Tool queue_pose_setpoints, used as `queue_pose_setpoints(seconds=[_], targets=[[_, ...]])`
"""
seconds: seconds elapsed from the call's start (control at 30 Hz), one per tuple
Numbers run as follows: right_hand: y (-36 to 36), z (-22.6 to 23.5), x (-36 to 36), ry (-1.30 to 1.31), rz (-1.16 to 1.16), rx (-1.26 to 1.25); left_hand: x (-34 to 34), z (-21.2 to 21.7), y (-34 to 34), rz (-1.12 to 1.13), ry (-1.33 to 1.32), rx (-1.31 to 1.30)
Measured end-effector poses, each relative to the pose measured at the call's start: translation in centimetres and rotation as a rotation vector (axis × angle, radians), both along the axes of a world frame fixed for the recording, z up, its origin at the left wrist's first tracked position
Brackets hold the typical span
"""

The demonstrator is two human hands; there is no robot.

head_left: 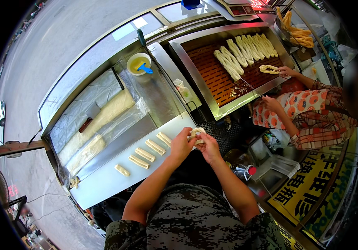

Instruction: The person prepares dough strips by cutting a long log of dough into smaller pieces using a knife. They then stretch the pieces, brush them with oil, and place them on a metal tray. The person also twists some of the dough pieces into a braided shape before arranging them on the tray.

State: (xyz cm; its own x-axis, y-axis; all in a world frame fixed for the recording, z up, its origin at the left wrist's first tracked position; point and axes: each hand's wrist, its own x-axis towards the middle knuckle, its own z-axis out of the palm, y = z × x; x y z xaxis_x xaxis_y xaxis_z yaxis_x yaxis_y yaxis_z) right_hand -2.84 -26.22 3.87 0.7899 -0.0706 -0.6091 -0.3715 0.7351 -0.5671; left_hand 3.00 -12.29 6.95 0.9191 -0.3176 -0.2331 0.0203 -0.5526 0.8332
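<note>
A loop of pale raw dough is held between my two hands, over the right end of the white board. My left hand is closed on its left side, with the fingers curled in. My right hand grips the loop's right side, its fingers partly hidden. On the board just left of my hands lie several short dough strips, most showing a lengthwise groove. A long slab of dough lies behind the board, partly under plastic sheet, and a dough cutter with a brown handle rests on it.
A white bowl with yellow liquid and a blue brush stands behind. At right, a fryer holds several pale dough sticks. A co-worker's hand holds a dough piece above it. Fried sticks fill a basket.
</note>
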Motion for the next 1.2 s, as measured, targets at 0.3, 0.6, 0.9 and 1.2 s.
queue_pose_setpoints(seconds=[0.3, 0.6, 0.9, 1.2], targets=[[0.6, -3.7, 0.2, 0.164, -0.076, -0.71, 1.9, -0.8, 2.5, 0.145, 0.637, -0.599], [-3.9, -4.6, -0.1, 0.176, -0.603, -0.461, 4.9, -2.9, 8.0, 0.548, 0.797, -0.771], [-18.4, -4.2, -11.9, 0.388, -0.425, -0.906, 13.9, -2.3, 15.3, 0.669, 0.668, -1.003], [-28.0, 0.8, -6.7, -0.042, -0.734, -0.241, 29.7, 2.6, 5.7, 0.364, 0.339, -0.814]])
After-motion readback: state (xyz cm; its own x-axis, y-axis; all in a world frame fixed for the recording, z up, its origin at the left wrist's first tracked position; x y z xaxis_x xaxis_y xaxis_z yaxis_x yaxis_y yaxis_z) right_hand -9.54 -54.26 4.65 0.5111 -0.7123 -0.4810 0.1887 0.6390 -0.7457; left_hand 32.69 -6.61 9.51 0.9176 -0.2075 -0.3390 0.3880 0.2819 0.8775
